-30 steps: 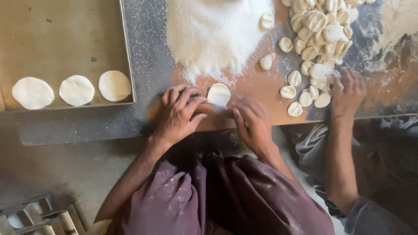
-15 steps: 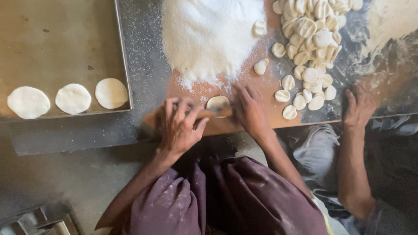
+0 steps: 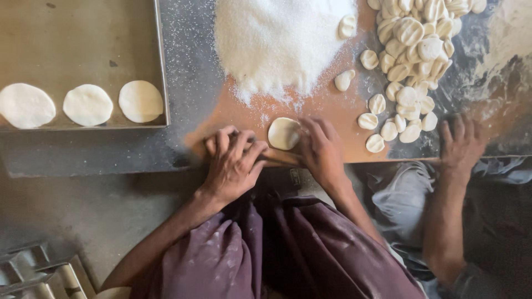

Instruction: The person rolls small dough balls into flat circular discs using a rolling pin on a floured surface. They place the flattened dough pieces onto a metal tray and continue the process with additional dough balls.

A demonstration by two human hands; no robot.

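Dough disc [image 3: 284, 133] between flat, unclenched left hand [image 3: 233, 164] and right hand [image 3: 321, 149]; flour heap [image 3: 280, 41] beyond.

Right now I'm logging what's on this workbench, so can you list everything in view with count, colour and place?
Dough disc: one, pale, on the board between the hands.
Flat rounds: three, white, in a row on the tray.
Tray: one, dull metal, upper left.
Flour heap: one, white, top centre.
Dough pieces: many, cream, piled upper right.
Board: one, brown, dusted.
Another person's hand: one, at the right edge.
Left hand: on the board's near edge.
Right hand: touching the disc.
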